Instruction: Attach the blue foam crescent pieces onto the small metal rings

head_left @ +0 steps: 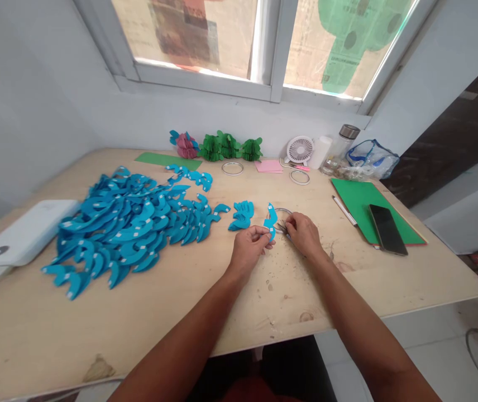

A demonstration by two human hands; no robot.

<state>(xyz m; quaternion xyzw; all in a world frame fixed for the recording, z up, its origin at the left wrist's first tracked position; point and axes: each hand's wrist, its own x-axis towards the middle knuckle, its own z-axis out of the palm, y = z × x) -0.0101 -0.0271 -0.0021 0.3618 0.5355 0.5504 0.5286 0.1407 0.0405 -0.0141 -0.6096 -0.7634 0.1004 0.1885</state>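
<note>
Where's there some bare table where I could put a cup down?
The table has bare wood between the blue pile and your left forearm, and between your right forearm and the phone. It's crowded at back right, around the fan and bottle.

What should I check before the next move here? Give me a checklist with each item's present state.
1. Left hand has the blue paper piece: ok, pinched at its near end.
2. Right hand has the metal tool: ok, held in the fingers.
3. Tool tips touching the piece: cannot tell, too small.
4. Small blue stack apart from the large blue pile: ok, a gap shows.
5. Table clean between the forearms: not ok, specks and marks show.
6. Phone away from both hands: ok.
</note>
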